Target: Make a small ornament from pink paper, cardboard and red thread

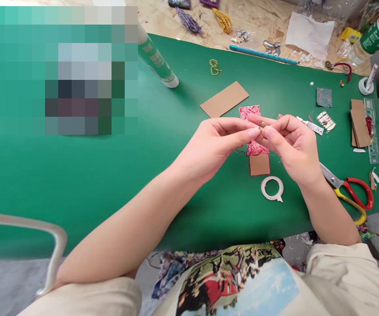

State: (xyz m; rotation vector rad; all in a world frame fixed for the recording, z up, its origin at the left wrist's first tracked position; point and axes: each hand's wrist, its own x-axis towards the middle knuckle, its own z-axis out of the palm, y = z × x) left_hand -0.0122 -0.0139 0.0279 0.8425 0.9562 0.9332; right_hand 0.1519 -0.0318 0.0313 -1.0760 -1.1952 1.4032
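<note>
My left hand [215, 142] and my right hand [296, 145] meet above the green mat, thumbs and fingers pinched close together. A tiny gold-coloured piece [263, 124] shows at the fingertips of my right hand; its exact kind is too small to tell. What my left fingertips pinch is hidden. Below the hands lie red-and-white patterned fabric pieces [258, 148], partly covered by my fingers, with dark red thread [241, 152] beside them. A small brown cardboard square [259, 165] with a dark red edge adjoins the fabric. Nearer to me is a roll of white tape [272, 189].
Scissors [344, 184] with red and yellow handles lie by my right forearm. A larger cardboard piece [225, 99], yellow cord [214, 67] and blue pencil [264, 54] are farther back. Cardboard strips [360, 125] and a clear ruler [373, 131] are at right. A green-and-white tube [159, 61] is at left.
</note>
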